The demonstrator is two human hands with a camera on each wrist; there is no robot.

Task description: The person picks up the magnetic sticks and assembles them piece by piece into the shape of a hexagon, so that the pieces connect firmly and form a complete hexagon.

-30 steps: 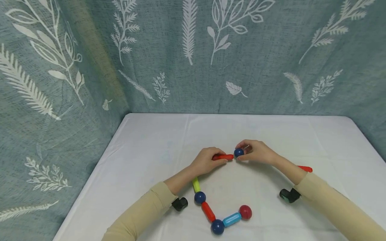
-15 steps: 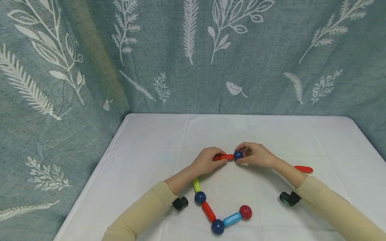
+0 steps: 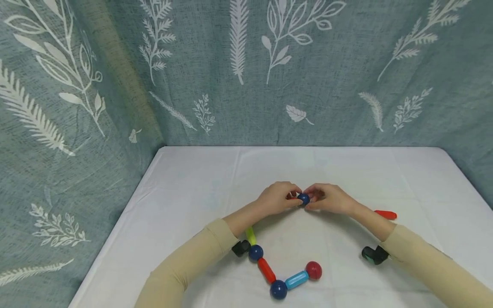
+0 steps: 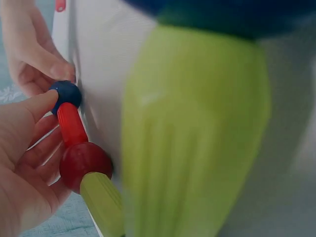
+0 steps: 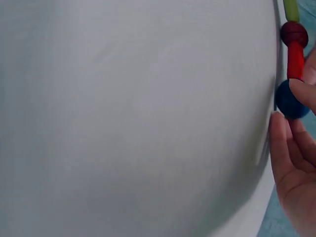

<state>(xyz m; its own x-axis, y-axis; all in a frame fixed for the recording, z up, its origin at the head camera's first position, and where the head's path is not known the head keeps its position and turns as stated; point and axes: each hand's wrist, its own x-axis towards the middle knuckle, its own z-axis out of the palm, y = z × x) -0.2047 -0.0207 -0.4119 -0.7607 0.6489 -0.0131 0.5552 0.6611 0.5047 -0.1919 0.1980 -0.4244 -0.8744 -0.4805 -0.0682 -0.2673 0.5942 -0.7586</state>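
A blue ball (image 3: pixel 303 199) sits between both hands. My left hand (image 3: pixel 279 197) pinches it, with the thumb across its side in the left wrist view. Beside it, my right hand (image 3: pixel 333 199) has its fingertips at the ball's edge, fingers loosely spread. Joined to the ball is a red rod (image 4: pixel 73 123), then a dark red ball (image 4: pixel 85 165) and a yellow-green rod (image 4: pixel 102 202). Below my left forearm, the chain shows another blue ball (image 3: pixel 256 253), a red rod (image 3: pixel 266 270), a blue ball (image 3: pixel 278 289), a light-blue rod (image 3: pixel 296 280) and a red ball (image 3: pixel 313 270).
A loose red rod (image 3: pixel 386 214) lies behind my right forearm. Black wrist devices stick out under the left sleeve (image 3: pixel 241 247) and right sleeve (image 3: pixel 375 255). The white-covered table (image 3: pixel 192 171) ends at a green leaf-patterned curtain (image 3: pixel 215 64).
The right hand brought the blue ball to the red rod's end, and they joined. My left hand then slid right from the rod onto the ball, while the right hand's fingers loosened.
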